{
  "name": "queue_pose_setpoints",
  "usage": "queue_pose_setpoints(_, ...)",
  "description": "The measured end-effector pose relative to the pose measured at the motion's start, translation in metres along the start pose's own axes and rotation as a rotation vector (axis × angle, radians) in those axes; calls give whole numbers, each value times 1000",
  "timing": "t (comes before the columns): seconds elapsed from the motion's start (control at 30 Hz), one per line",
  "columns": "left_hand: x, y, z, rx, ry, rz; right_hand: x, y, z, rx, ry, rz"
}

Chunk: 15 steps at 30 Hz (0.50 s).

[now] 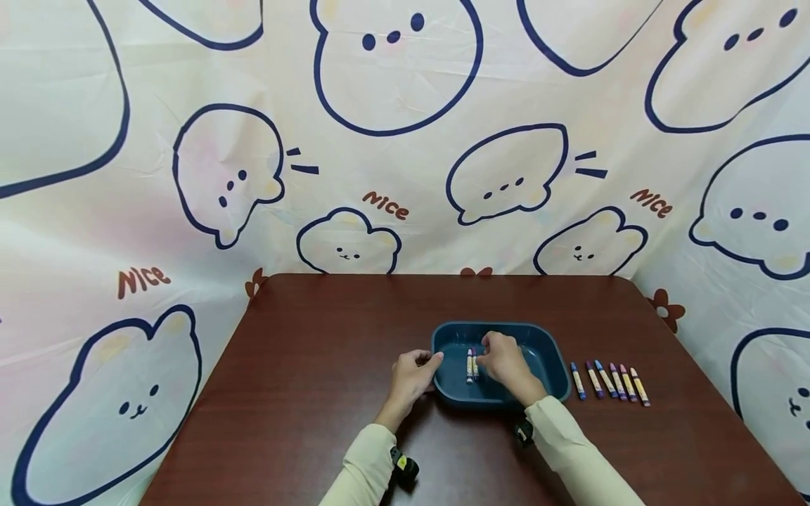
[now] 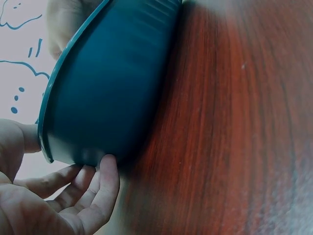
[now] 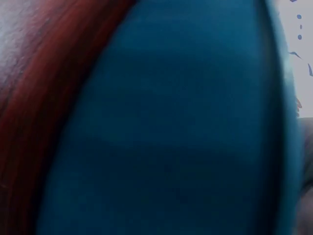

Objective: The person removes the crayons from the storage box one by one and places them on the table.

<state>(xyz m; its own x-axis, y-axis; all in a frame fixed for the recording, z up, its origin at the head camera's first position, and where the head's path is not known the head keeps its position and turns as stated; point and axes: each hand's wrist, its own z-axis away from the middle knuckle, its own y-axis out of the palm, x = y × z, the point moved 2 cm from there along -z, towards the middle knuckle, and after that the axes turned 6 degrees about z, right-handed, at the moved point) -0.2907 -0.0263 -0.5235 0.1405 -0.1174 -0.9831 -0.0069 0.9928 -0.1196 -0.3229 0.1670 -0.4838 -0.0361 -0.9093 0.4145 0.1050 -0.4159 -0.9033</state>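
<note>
A dark teal plastic tray (image 1: 452, 400) sits on the table. My left hand (image 1: 411, 379) grips its left end, the thumb at the rim and the other fingers against the outer wall, as the left wrist view shows. Inside the tray two crayons with pale wrappers stand side by side in line: a blue-tipped crayon (image 1: 470, 366) and a purple-tipped crayon (image 1: 476, 367). Over the tray, my right hand (image 1: 506, 360) reaches in with bent fingers, its thumb tip at the purple-tipped crayon. Whether it pinches that crayon is not clear. The right wrist view holds mostly the tray wall (image 3: 171, 107).
Right of the tray, several crayons (image 1: 609, 379) lie in a loose row on the brown wooden table (image 1: 335, 337). A cartoon-printed cloth (image 1: 354, 169) hangs behind the table's far edge and along its sides. Each wrist carries a small black camera (image 1: 405, 465).
</note>
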Motion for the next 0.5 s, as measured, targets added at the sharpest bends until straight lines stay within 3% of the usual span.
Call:
queue_pose_setpoints(0.23,1,1,2,5,-3,23,-2,15,1,29,24,-7)
queue_pose_setpoints(0.5,-1,0,2,-4,9,23,2,22,0,5,-2,28)
